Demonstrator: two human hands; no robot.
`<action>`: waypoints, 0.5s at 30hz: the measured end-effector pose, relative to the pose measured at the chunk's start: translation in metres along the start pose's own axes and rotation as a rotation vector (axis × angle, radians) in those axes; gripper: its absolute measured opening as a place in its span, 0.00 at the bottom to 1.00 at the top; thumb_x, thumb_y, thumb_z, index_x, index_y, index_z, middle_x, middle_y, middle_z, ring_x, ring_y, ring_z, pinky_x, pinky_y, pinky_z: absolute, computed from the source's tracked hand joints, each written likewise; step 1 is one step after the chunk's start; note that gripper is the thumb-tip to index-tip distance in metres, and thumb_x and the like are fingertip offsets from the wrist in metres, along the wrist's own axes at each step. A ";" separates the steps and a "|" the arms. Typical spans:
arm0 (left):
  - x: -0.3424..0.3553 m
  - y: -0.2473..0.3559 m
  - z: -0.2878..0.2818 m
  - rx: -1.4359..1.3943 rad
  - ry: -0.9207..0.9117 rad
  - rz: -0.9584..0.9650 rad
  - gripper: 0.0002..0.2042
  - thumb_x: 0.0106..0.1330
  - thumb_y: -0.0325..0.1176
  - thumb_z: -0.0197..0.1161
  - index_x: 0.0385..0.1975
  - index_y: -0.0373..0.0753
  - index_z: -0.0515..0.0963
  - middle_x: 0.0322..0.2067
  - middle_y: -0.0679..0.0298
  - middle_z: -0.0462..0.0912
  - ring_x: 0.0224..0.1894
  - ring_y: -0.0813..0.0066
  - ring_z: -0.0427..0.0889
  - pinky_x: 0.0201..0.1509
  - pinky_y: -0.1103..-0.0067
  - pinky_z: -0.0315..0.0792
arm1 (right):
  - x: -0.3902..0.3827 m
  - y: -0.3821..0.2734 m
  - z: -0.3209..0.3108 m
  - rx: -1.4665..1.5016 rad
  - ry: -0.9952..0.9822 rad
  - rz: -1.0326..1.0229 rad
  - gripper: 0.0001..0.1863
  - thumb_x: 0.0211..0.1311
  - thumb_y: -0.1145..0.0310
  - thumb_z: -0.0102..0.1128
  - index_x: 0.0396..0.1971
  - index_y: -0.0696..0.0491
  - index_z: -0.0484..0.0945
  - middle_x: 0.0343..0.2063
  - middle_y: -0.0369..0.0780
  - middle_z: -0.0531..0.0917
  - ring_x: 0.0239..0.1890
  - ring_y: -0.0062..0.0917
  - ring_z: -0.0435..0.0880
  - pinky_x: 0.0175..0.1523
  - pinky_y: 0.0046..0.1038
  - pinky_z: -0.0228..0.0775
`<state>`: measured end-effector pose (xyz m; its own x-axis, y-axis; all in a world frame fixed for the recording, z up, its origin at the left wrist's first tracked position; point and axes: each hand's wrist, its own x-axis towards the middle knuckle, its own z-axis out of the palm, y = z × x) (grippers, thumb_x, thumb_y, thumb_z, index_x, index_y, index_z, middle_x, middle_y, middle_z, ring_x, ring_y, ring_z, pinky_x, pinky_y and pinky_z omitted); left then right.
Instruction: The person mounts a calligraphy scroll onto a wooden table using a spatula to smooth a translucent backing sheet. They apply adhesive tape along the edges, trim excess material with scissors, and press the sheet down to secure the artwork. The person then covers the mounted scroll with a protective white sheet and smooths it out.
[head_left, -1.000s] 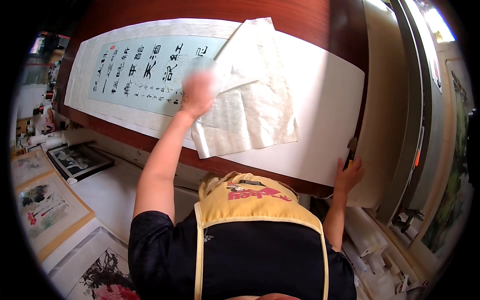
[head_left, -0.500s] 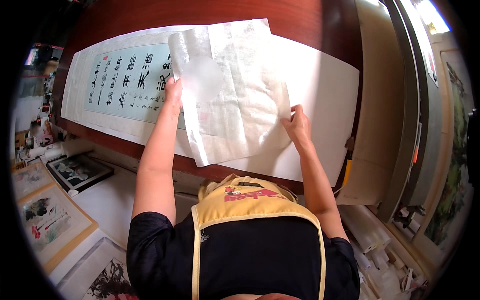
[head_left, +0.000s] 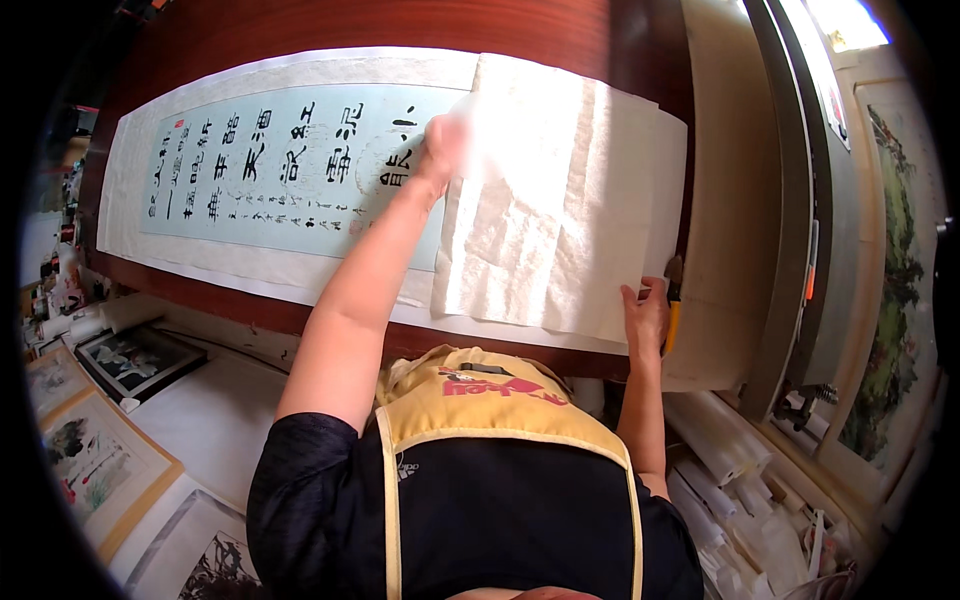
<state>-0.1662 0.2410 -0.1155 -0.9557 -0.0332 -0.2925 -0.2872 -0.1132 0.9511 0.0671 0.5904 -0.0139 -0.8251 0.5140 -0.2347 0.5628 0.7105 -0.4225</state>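
A cream, creased sheet of paper (head_left: 540, 220) lies over the right part of a long white scroll-like sheet (head_left: 270, 255). To its left shows the scroll's pale blue panel (head_left: 300, 200) with rows of black brush characters. My left hand (head_left: 445, 155) is at the cream sheet's left edge, above the panel. Its fingertips are blurred, so whether they grip the paper is unclear. At the sheet's lower right edge, my right hand (head_left: 648, 312) has thumb and fingers closed on the paper.
The dark red table (head_left: 400, 25) extends behind the sheets. A yellow-handled tool (head_left: 672, 325) lies beside my right hand. A long metal rail (head_left: 830, 230) runs along the right. Rolls of paper (head_left: 720, 440) are below right; framed paintings (head_left: 110, 450) stand at lower left.
The cream sheet has come down from its raised, tilted position and shifted right onto the scroll. Both hands moved right with it, the right one also nearer to me. More black characters show.
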 end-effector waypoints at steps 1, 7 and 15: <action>0.001 -0.010 -0.005 0.017 -0.009 0.075 0.24 0.72 0.42 0.61 0.61 0.33 0.68 0.46 0.59 0.82 0.46 0.70 0.81 0.51 0.72 0.77 | 0.001 0.011 0.002 -0.077 0.056 -0.044 0.22 0.60 0.61 0.69 0.50 0.55 0.74 0.38 0.45 0.82 0.41 0.40 0.82 0.48 0.39 0.74; -0.135 0.003 -0.020 0.448 -0.018 -0.087 0.26 0.68 0.44 0.66 0.57 0.31 0.68 0.40 0.57 0.83 0.42 0.72 0.80 0.47 0.74 0.76 | 0.002 0.067 -0.021 -0.392 0.417 -0.164 0.24 0.61 0.58 0.69 0.49 0.58 0.73 0.46 0.48 0.77 0.49 0.43 0.79 0.52 0.43 0.72; -0.250 -0.006 -0.030 0.297 -0.072 -0.394 0.12 0.72 0.36 0.61 0.38 0.31 0.74 0.27 0.61 0.83 0.27 0.79 0.83 0.27 0.81 0.78 | 0.004 0.106 -0.013 -0.059 -0.024 0.140 0.24 0.73 0.49 0.54 0.46 0.59 0.72 0.37 0.52 0.81 0.44 0.48 0.81 0.50 0.42 0.71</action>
<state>0.0763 0.2198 -0.0514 -0.7699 0.0248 -0.6376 -0.6234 0.1842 0.7599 0.1240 0.6737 -0.0480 -0.7390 0.5986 -0.3090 0.6737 0.6601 -0.3324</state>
